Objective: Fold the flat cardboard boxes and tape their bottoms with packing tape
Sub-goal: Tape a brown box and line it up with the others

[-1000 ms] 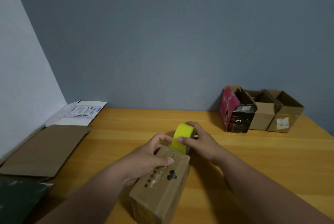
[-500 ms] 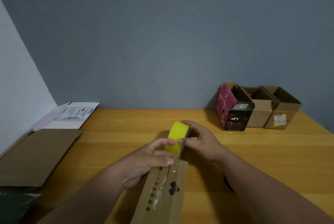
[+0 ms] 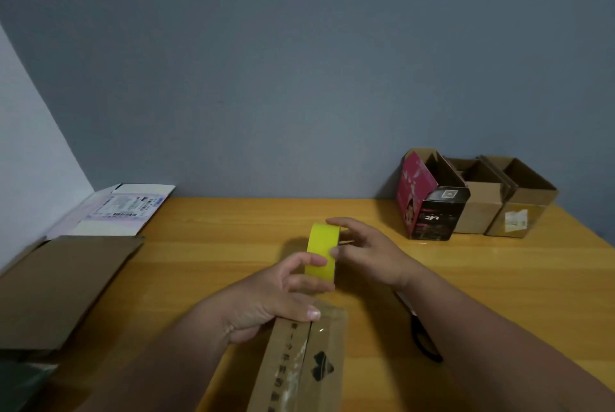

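The right hand (image 3: 369, 253) pinches the upright tape roll (image 3: 322, 251) just beyond the far end of the box (image 3: 309, 365), whose seam runs toward the person, while the left hand (image 3: 276, 298) fingers grip that end.

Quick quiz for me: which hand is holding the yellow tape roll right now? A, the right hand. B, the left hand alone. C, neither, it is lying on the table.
A: the right hand grips the yellow tape roll by its rim, above the table, while the left hand rests its thumb on the cardboard box.
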